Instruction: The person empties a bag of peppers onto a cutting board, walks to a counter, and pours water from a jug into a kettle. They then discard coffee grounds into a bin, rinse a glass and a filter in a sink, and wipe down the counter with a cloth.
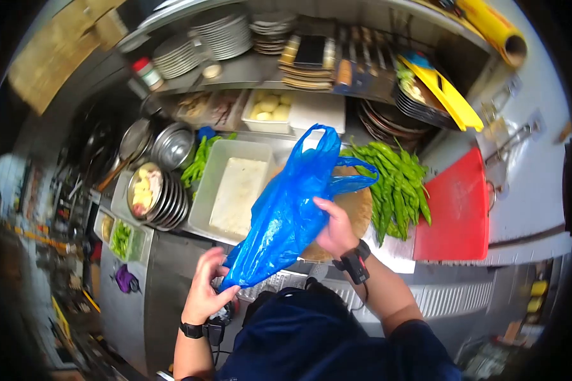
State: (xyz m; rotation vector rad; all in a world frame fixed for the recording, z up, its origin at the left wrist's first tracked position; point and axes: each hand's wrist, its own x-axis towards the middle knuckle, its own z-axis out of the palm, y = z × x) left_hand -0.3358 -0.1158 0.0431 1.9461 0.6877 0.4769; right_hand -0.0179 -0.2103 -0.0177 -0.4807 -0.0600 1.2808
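Note:
A blue plastic carrier bag (pixel 285 219) stretches between my two hands, its loop handles up and away from me. My left hand (pixel 204 282) pinches the bag's lower left corner between thumb and fingers. Higher on the right side, my right hand (pixel 337 230) grips the bag, thumb in front and fingers mostly hidden behind the plastic. Behind the bag lies a round brown cutting board (pixel 357 206), partly covered by it. A translucent rectangular tub (pixel 201 190) stands left of the bag. Long green peppers (pixel 394 190) are heaped right of the board.
A red cutting board (pixel 454 213) leans at the right wall. On the left, a bowl of cut food (pixel 145 190) tops stacked metal bowls near a container of chopped greens (pixel 121 240). The shelf ahead holds stacked plates (pixel 222 37), knives (pixel 365 54) and a yellow-handled item (pixel 448 95).

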